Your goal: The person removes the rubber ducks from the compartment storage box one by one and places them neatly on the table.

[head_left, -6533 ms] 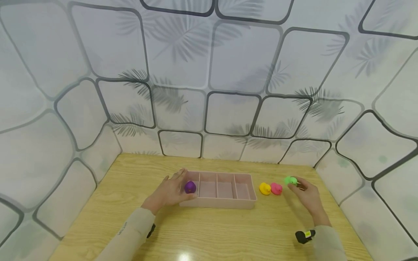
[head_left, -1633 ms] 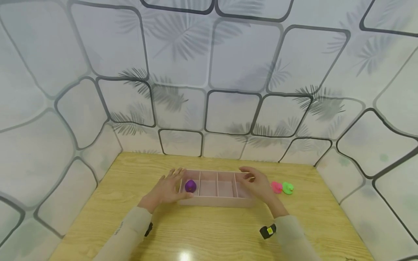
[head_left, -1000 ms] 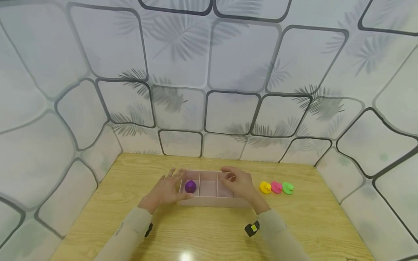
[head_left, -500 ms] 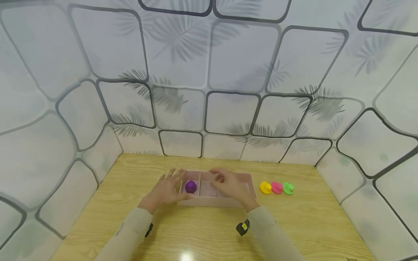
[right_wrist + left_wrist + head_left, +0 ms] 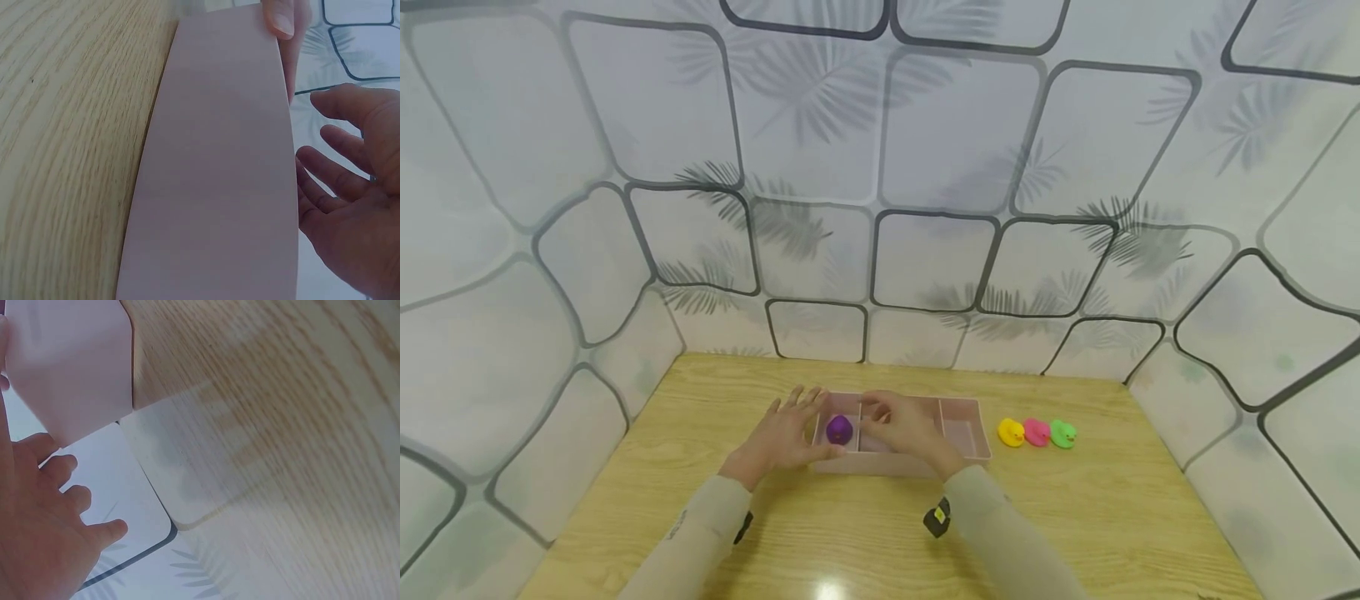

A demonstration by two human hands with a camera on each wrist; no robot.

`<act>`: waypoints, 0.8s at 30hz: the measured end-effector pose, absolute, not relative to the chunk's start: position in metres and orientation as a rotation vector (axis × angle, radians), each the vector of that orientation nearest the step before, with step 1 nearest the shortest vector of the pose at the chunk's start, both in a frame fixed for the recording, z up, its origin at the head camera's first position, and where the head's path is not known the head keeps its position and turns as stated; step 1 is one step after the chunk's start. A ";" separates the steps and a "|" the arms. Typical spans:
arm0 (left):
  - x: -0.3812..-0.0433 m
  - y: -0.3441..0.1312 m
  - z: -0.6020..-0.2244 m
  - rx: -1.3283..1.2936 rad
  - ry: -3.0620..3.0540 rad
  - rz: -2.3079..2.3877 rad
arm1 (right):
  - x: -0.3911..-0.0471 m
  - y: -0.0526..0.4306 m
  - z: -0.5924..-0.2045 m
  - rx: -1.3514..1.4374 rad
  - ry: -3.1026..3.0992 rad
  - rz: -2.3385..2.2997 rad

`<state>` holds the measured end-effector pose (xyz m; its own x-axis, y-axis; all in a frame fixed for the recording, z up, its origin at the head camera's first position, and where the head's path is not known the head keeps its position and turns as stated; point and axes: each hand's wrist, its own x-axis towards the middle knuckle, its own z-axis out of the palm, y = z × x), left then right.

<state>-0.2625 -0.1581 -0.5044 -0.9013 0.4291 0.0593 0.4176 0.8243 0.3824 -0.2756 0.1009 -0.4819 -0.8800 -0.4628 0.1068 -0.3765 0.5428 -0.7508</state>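
A pink box with several compartments [image 5: 887, 464] sits on the table, a small round purple toy [image 5: 839, 430] in its leftmost one. My left hand [image 5: 778, 437] rests at the box's left end, fingers spread by the far corner and thumb along the front rim. In the left wrist view its fingers are loosely bent beside the box corner. My right hand [image 5: 906, 425] hovers over the middle compartments, thumb and fingers loosely curved with nothing between them. The right wrist view shows the hand bare beside the box wall [image 5: 219, 156].
Right of the box stand three toy ducks in a row: yellow [image 5: 1011, 432], pink [image 5: 1037, 432] and green [image 5: 1063, 434]. The wooden table [image 5: 820, 533] meets patterned walls [image 5: 955, 258] at the back and on both sides.
My right hand has moved left across the compartments, from the rightmost to the second from left. Earlier it held the green duck, which now stands beside the pink one. The left hand has stayed put.
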 end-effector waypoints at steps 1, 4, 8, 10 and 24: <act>-0.263 -0.158 -0.504 0.688 2.973 0.609 | -0.277 0.099 -0.483 -0.748 2.663 -1.259; -0.263 -0.158 -0.504 0.688 2.974 0.597 | -0.278 0.094 -0.484 -0.781 2.641 -1.262; -0.264 -0.158 -0.504 0.685 2.965 0.591 | -0.280 0.089 -0.484 -0.795 2.621 -1.237; -0.264 -0.158 -0.504 0.682 2.960 0.591 | -0.281 0.086 -0.486 -0.794 2.624 -1.210; -0.265 -0.160 -0.506 0.675 2.935 0.632 | -0.294 0.066 -0.498 -0.863 2.668 -0.974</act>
